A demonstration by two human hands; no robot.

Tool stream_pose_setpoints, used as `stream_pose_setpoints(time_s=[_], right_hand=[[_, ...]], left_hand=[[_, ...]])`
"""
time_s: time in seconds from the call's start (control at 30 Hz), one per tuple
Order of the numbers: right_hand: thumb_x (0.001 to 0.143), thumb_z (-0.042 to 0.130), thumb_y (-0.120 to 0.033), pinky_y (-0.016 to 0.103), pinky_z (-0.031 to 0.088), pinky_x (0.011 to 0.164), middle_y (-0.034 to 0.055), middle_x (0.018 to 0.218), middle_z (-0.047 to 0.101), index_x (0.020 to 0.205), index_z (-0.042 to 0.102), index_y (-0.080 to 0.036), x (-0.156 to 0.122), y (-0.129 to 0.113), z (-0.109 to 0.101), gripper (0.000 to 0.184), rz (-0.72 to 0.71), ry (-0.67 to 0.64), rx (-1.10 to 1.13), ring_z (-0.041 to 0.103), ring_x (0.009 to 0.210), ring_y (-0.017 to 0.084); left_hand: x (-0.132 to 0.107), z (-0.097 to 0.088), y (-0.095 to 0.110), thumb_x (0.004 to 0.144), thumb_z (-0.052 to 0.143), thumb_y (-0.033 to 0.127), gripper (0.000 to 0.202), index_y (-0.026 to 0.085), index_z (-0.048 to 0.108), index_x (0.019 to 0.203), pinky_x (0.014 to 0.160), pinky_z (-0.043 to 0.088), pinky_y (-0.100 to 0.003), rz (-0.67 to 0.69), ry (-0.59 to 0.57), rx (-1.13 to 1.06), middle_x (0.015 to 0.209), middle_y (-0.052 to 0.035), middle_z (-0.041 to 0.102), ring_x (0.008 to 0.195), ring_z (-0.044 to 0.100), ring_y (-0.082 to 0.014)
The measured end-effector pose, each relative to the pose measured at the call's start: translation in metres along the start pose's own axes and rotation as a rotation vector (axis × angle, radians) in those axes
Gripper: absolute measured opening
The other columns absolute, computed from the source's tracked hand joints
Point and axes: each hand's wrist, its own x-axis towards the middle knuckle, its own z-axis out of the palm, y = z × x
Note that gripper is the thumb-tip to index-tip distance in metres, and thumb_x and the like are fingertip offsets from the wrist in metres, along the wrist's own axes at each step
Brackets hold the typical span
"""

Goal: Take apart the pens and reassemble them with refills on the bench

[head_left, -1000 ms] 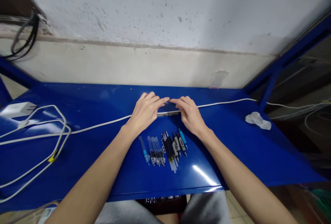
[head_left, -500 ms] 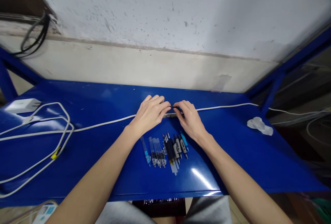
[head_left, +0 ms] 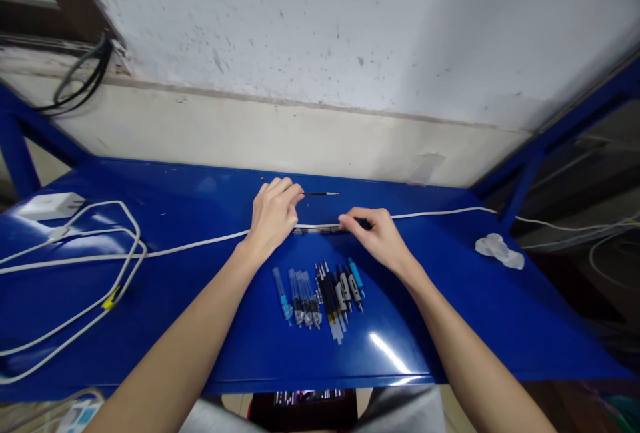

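My left hand (head_left: pixel 273 215) pinches the end of a thin black pen refill (head_left: pixel 320 193) with a metal tip, which points right over the blue metal table (head_left: pixel 465 326). My right hand (head_left: pixel 377 235) is closed on a small black pen part (head_left: pixel 363 224), mostly hidden by its fingers. Between my hands, a slim silver and dark strip (head_left: pixel 319 229) lies along a white cable (head_left: pixel 200 243). Below them lies a row of several pens and clear barrels (head_left: pixel 324 296), some partly taken apart, with a blue-tipped clear tube (head_left: pixel 283 296) at its left end.
A white charger (head_left: pixel 50 206) sits at the table's left end among loops of the white cable. Crumpled clear plastic (head_left: pixel 499 251) lies at the right. A plaster wall (head_left: pixel 310 40) rises behind the table, and my knees lie below its front edge.
My hands have parted from their meeting point. The left has moved up and left with the thin refill now showing, and the right has moved down and right.
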Motion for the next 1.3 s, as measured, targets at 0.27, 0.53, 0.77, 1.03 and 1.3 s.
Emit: stream_pose_setpoints(time_s=[0.27,0.53,0.77,1.03,1.3], right_hand=[[0.091,0.075,-0.023,0.028,0.054,0.079,0.0032,0.089,0.079,0.099,0.079,-0.019,-0.011,-0.017,0.019,0.009,0.015,-0.486,0.203,0.073,0.081,0.017],[0.091,0.075,-0.019,0.028,0.052,0.083,0.0023,0.091,0.079,0.09,0.079,-0.02,-0.013,-0.025,0.029,0.004,-0.145,-0.473,0.045,0.071,0.086,0.017],[0.094,0.071,-0.014,0.03,0.051,0.082,0.0021,0.093,0.078,0.095,0.077,-0.02,-0.014,-0.027,0.024,0.009,-0.156,-0.454,-0.029,0.069,0.089,0.017],[0.091,0.077,-0.027,0.03,0.051,0.082,0.0033,0.094,0.075,0.095,0.079,-0.022,-0.011,-0.024,0.021,0.007,-0.179,-0.475,-0.005,0.069,0.088,0.018],[0.1,0.058,-0.03,0.025,0.037,0.051,-0.0016,0.059,0.065,0.077,0.066,-0.019,-0.011,-0.012,-0.033,0.027,0.184,-0.303,-0.253,0.055,0.049,0.012]], left_hand=[[0.0,-0.001,0.006,0.096,0.048,0.008,0.022,0.02,0.06,0.082,0.073,0.037,-0.035,0.007,-0.016,-0.02,0.081,-0.0025,0.06,0.081,0.054,-0.0197],[0.0,0.0,0.01,0.101,0.047,0.015,0.023,0.019,0.064,0.085,0.072,0.039,-0.035,0.086,-0.03,-0.001,0.082,-0.0034,0.061,0.08,0.053,-0.0201],[0.0,0.0,0.011,0.102,0.048,0.015,0.024,0.019,0.066,0.087,0.071,0.039,-0.036,0.107,-0.039,0.006,0.082,-0.0037,0.061,0.081,0.053,-0.0205],[0.0,0.002,0.008,0.103,0.051,0.019,0.02,0.02,0.069,0.095,0.073,0.038,-0.037,0.114,-0.043,-0.016,0.089,-0.0046,0.067,0.084,0.054,-0.0216],[0.001,0.0,0.011,0.104,0.049,0.019,0.024,0.02,0.071,0.094,0.071,0.038,-0.037,0.136,-0.06,0.017,0.088,-0.006,0.068,0.083,0.054,-0.0219]])
